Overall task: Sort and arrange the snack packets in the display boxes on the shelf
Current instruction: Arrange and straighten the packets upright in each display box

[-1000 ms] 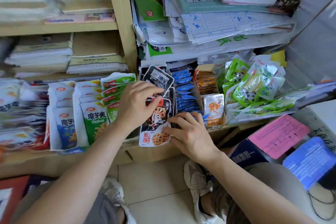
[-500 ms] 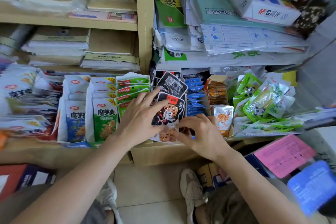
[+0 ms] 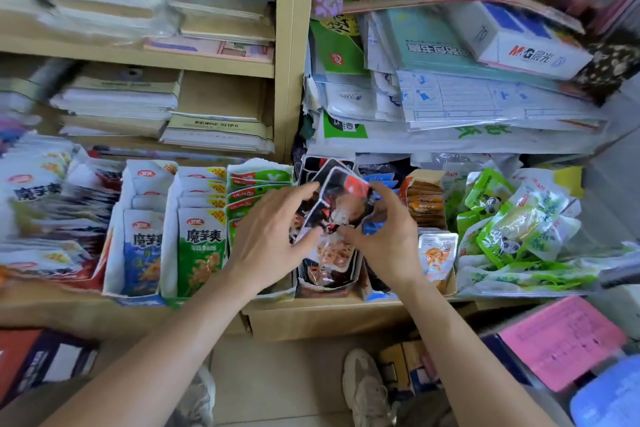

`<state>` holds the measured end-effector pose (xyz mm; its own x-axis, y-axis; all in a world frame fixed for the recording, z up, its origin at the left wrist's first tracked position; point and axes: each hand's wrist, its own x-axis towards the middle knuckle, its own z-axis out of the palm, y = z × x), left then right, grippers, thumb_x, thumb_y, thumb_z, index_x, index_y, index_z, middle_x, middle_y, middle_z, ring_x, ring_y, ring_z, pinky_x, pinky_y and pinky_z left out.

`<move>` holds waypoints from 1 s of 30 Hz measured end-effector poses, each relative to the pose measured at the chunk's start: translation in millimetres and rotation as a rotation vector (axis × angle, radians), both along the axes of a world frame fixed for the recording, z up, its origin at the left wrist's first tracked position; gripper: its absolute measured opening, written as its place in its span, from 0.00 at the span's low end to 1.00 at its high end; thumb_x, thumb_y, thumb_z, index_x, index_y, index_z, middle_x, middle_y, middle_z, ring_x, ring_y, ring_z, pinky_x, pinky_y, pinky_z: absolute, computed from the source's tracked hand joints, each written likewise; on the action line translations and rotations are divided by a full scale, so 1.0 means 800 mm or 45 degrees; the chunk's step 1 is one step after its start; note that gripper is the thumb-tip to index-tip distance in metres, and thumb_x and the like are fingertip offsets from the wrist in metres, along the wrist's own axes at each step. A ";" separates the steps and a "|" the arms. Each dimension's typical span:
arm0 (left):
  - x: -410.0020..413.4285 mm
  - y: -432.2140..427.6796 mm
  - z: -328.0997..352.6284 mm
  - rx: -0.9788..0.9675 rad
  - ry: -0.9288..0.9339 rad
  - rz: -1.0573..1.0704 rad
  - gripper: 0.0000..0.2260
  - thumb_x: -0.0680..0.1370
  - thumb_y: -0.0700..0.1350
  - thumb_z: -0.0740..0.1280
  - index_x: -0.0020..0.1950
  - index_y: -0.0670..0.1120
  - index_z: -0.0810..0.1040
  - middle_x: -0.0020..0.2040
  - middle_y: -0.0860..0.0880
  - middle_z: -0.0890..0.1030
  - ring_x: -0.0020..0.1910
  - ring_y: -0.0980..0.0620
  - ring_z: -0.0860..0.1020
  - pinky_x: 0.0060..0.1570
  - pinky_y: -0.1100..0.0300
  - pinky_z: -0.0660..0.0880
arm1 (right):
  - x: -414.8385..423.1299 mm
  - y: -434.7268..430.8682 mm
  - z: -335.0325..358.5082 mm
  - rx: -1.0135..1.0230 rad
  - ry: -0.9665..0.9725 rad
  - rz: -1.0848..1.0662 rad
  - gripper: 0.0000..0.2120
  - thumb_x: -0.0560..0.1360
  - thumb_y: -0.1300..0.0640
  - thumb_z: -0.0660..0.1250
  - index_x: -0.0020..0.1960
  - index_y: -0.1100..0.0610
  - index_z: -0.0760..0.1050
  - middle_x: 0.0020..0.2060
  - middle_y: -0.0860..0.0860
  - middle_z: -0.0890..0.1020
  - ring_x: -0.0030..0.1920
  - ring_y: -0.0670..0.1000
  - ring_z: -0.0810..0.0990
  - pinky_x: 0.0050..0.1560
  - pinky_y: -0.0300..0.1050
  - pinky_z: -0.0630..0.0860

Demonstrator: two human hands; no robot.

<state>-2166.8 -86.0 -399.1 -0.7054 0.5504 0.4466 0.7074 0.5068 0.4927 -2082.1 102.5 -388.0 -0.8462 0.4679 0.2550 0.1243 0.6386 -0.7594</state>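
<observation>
A bunch of black snack packets (image 3: 341, 204) with red and white print stands in a torn display box (image 3: 325, 284) at the middle of the low shelf. My left hand (image 3: 268, 236) holds the bunch from the left, thumb on its front and fingers over its top edge. My right hand (image 3: 388, 236) grips it from the right, fingers curled around its side. Further left stand boxes of green packets (image 3: 199, 248) and blue packets (image 3: 142, 250). Orange packets (image 3: 424, 203) and loose green panda packets (image 3: 512, 229) lie to the right.
Stacks of paper and notebooks (image 3: 450, 97) press down close above the snack row. A wooden upright (image 3: 294, 45) divides the shelf. Below the shelf lie a pink sheet (image 3: 561, 340), boxes and my shoe (image 3: 367, 388) on the tiled floor.
Both hands closed in on the black packets and pushed them back and upright into the box. The camera moved closer and the view shifted right.
</observation>
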 end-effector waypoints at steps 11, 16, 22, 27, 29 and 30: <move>0.000 0.026 0.016 -0.222 -0.064 0.157 0.46 0.67 0.54 0.81 0.79 0.45 0.64 0.72 0.46 0.75 0.71 0.45 0.71 0.70 0.58 0.64 | 0.009 0.041 0.016 -0.815 0.388 -0.273 0.27 0.67 0.68 0.78 0.59 0.53 0.70 0.41 0.55 0.82 0.38 0.55 0.81 0.42 0.53 0.82; 0.001 0.029 0.035 0.012 -0.240 0.230 0.38 0.70 0.48 0.80 0.77 0.51 0.69 0.55 0.48 0.85 0.50 0.46 0.83 0.51 0.63 0.77 | 0.026 0.074 0.024 -1.040 0.417 -0.248 0.29 0.69 0.72 0.74 0.65 0.58 0.70 0.48 0.59 0.84 0.50 0.58 0.85 0.48 0.54 0.83; -0.007 0.019 0.038 0.275 -0.204 -0.075 0.16 0.76 0.47 0.74 0.64 0.48 0.82 0.54 0.55 0.83 0.51 0.58 0.81 0.52 0.63 0.78 | 0.039 0.096 0.039 -1.390 0.377 -0.115 0.08 0.76 0.67 0.67 0.55 0.65 0.78 0.55 0.62 0.83 0.55 0.61 0.83 0.58 0.62 0.79; -0.015 0.003 0.047 0.321 -0.069 -0.149 0.12 0.77 0.42 0.74 0.59 0.49 0.83 0.50 0.56 0.81 0.52 0.60 0.78 0.53 0.67 0.73 | 0.040 0.102 0.040 -1.485 0.381 -0.038 0.18 0.78 0.64 0.65 0.66 0.69 0.71 0.60 0.63 0.81 0.59 0.62 0.81 0.57 0.59 0.79; -0.014 -0.003 0.051 0.359 -0.156 -0.158 0.10 0.76 0.39 0.74 0.56 0.48 0.84 0.48 0.55 0.82 0.47 0.63 0.78 0.48 0.70 0.71 | 0.040 0.096 0.044 -1.455 0.362 0.040 0.13 0.78 0.65 0.64 0.62 0.67 0.75 0.57 0.62 0.82 0.56 0.61 0.82 0.53 0.57 0.79; -0.011 -0.003 0.052 0.387 -0.215 -0.139 0.08 0.76 0.39 0.74 0.53 0.48 0.84 0.46 0.53 0.82 0.44 0.62 0.78 0.44 0.71 0.71 | 0.040 0.093 0.046 -1.438 0.352 0.093 0.09 0.78 0.65 0.64 0.57 0.65 0.77 0.55 0.61 0.83 0.55 0.60 0.82 0.51 0.56 0.79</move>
